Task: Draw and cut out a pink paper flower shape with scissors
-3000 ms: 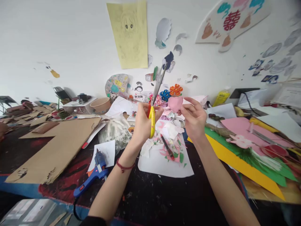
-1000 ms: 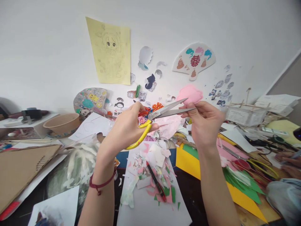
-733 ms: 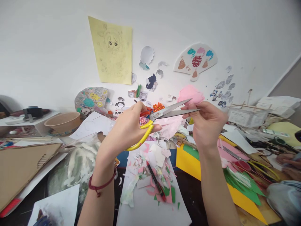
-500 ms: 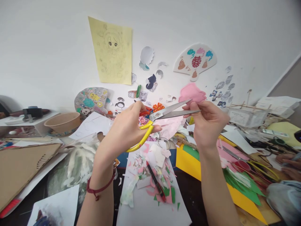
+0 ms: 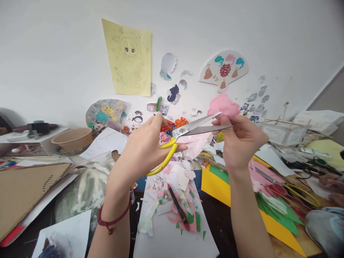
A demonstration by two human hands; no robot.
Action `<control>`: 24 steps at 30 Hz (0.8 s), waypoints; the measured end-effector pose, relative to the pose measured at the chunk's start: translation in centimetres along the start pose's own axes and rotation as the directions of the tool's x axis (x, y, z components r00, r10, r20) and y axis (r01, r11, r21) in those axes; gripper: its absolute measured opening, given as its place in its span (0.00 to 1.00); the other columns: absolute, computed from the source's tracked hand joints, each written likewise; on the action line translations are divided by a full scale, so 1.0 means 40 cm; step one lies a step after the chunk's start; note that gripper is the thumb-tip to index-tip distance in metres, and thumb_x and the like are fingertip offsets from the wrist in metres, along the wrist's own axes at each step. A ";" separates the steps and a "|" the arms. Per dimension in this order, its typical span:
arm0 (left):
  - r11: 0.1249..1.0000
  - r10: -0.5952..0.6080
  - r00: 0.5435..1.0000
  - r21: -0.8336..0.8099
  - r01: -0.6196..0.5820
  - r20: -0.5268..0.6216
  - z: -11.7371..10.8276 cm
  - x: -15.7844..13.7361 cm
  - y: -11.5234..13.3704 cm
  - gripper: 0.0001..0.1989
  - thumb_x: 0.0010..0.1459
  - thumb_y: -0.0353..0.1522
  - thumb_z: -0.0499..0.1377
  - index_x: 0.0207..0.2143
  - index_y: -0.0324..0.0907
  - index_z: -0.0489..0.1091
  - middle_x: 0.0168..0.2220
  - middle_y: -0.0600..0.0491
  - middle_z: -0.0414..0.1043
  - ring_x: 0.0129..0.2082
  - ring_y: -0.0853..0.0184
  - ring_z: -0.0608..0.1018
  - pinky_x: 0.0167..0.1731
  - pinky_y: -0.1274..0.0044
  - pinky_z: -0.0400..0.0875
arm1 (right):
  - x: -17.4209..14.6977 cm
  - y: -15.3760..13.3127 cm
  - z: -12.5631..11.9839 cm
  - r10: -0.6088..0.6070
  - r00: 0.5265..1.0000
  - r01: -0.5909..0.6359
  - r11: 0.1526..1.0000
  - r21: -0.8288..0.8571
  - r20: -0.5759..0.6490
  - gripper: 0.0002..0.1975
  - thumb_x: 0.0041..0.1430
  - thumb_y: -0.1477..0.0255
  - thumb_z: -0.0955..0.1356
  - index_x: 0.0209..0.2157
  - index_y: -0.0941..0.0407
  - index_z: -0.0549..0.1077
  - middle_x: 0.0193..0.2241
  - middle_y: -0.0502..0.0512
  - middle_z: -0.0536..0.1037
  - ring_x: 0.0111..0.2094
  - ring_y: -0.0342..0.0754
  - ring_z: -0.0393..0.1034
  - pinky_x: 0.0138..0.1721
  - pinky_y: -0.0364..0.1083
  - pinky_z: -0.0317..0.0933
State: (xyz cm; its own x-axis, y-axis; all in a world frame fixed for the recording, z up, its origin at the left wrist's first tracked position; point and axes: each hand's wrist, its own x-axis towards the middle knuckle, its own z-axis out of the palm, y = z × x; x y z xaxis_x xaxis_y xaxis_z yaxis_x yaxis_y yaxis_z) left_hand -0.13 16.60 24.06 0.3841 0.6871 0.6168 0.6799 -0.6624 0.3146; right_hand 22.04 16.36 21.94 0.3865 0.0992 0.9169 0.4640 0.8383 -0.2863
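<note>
My left hand (image 5: 149, 143) is closed round the yellow handles of a pair of scissors (image 5: 185, 129), held above the table with the blades apart and pointing right. In my right hand (image 5: 238, 141), thumb and fingers pinch the lower edge of a pink scalloped piece (image 5: 223, 105) that looks like paper or felt. The upper blade's tip lies at that lower edge; the lower blade passes by my right thumb. Below both hands, a white sheet (image 5: 174, 247) carries several coloured paper scraps (image 5: 158, 208) and a black and red pen (image 5: 178, 207).
Yellow card (image 5: 215, 186) and another pair of scissors (image 5: 301, 193) lie at right, near another person's hand (image 5: 329, 179). Cardboard (image 5: 27, 193) and a beige bowl (image 5: 72, 137) are at left. A yellow drawing (image 5: 130, 68) and a white fan (image 5: 224, 71) hang on the wall behind.
My right hand and the pink piece have shifted slightly right. The scissors have moved a little to the right too, their blades still apart.
</note>
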 end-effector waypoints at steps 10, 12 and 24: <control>1.000 -0.002 1.000 0.010 0.002 0.020 -0.004 -0.002 0.004 0.27 0.54 0.54 0.60 0.43 0.43 0.64 0.36 0.49 0.72 0.39 0.58 0.76 0.32 0.72 0.63 | -0.001 0.006 -0.004 -0.037 0.999 0.035 0.997 -0.069 -0.023 0.01 0.56 0.72 0.73 0.32 0.53 0.80 0.25 0.47 0.80 0.27 0.44 0.77 0.25 0.44 0.73; 1.000 -0.005 1.000 0.017 0.005 0.023 -0.004 -0.003 0.004 0.27 0.54 0.54 0.60 0.43 0.43 0.64 0.35 0.49 0.72 0.38 0.58 0.76 0.32 0.72 0.63 | 0.000 0.005 -0.005 -0.041 0.999 0.039 0.996 -0.076 -0.020 0.01 0.55 0.72 0.73 0.32 0.53 0.80 0.24 0.47 0.79 0.26 0.44 0.77 0.25 0.44 0.73; 1.000 -0.019 0.999 0.021 0.018 0.050 -0.002 0.000 -0.005 0.26 0.53 0.55 0.60 0.40 0.43 0.65 0.32 0.51 0.71 0.31 0.63 0.72 0.29 0.73 0.60 | -0.007 0.010 -0.004 -0.011 1.000 0.009 0.996 -0.090 -0.020 0.02 0.56 0.72 0.73 0.30 0.55 0.79 0.22 0.47 0.79 0.20 0.43 0.73 0.21 0.44 0.68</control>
State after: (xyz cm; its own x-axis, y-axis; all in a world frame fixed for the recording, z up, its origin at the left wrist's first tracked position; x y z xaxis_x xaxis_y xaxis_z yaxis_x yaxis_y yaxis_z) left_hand -0.32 16.69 24.04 0.4018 0.7137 0.5738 0.6997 -0.6435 0.3103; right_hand 22.23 16.59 21.51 0.3972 0.0795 0.9143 0.5375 0.7873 -0.3020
